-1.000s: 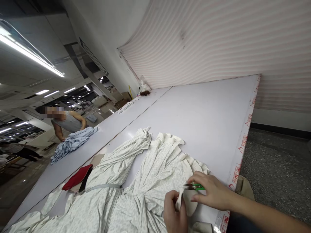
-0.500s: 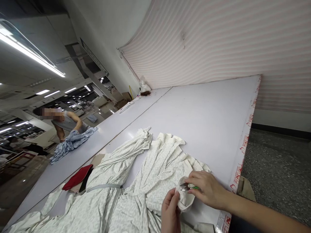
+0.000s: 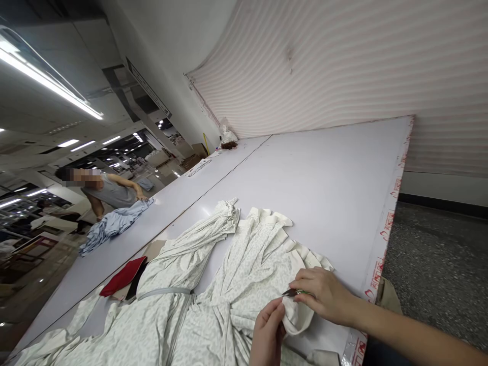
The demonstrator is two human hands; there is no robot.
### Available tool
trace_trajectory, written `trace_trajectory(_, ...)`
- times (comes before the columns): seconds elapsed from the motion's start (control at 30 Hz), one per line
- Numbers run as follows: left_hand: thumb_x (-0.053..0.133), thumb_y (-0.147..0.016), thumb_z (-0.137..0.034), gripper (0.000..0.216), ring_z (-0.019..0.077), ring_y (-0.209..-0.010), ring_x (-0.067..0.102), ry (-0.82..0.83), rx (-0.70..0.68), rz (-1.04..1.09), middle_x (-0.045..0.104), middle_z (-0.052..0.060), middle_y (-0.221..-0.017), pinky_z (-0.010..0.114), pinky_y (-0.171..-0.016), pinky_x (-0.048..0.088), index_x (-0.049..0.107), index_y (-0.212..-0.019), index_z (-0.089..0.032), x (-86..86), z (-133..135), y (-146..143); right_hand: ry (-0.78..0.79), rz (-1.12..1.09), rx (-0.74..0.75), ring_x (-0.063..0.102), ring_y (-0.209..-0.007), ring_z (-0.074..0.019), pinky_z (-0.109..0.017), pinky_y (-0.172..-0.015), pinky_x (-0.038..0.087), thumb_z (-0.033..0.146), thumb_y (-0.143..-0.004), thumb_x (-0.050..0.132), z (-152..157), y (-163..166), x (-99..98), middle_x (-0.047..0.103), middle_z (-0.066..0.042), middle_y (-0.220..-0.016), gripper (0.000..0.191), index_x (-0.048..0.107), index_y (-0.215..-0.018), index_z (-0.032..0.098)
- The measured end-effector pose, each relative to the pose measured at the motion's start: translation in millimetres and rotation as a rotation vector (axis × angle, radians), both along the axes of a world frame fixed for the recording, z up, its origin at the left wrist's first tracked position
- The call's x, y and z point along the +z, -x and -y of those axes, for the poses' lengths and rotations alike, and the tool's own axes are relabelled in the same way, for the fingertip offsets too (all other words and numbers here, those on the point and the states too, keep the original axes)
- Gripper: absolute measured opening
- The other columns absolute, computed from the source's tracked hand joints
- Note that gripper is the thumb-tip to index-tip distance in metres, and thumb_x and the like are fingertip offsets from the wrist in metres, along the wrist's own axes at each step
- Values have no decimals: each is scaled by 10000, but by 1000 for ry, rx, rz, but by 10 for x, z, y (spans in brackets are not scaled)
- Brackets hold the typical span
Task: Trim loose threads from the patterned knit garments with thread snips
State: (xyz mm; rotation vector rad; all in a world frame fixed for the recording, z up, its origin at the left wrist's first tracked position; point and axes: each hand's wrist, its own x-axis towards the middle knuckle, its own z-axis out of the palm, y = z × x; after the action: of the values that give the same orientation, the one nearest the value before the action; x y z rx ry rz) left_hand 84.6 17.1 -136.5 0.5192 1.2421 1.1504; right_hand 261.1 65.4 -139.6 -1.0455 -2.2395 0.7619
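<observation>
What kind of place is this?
Probably a garment workshop: piled patterned fabric on a broad table, snips in the right hand, and a co-worker handling blue cloth.

The right hand (image 3: 322, 295) is bare, with a narrow wrist. The right forearm (image 3: 412, 330) is slender and uncovered as far as the picture's edge. The left hand (image 3: 269, 325) is likewise bare; the lower border cuts it off. Beneath the right forearm appears dark cloth (image 3: 375, 354); its garment type is indeterminable.
</observation>
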Motion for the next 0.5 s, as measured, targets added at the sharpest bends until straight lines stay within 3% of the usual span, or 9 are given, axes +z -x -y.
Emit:
trace_trajectory(0.1,914,-499,-433,376,143,-617,593,-20,-5,7,702,50,-664,248,-620,442,791,-743,-173,19,-2,3,3,1,11,666,-881,-237,-351,-782,456,295,-930,631,-6,-9,16,723,-63,-1015,208,713,-1107,222)
trace_trajectory(0.3,917,-502,-423,384,215,-756,661,-21,7,36,712,62,-687,302,-753,484,798,-776,-180,42,-12,-9,11,-8,6,663,-907,-234,-349,-793,450,280,-935,624,3,-63,25,718,-64,-1040,245,695,-1165,243)
trace_trajectory(0.5,906,-536,-433,385,203,-746,664,-26,7,31,722,69,-725,298,-746,487,792,-807,-183,53,-11,-5,2,-16,-15,658,-922,-230,-347,-798,450,293,-943,612,-3,-119,53,711,-65,-1046,254,683,-1181,240)
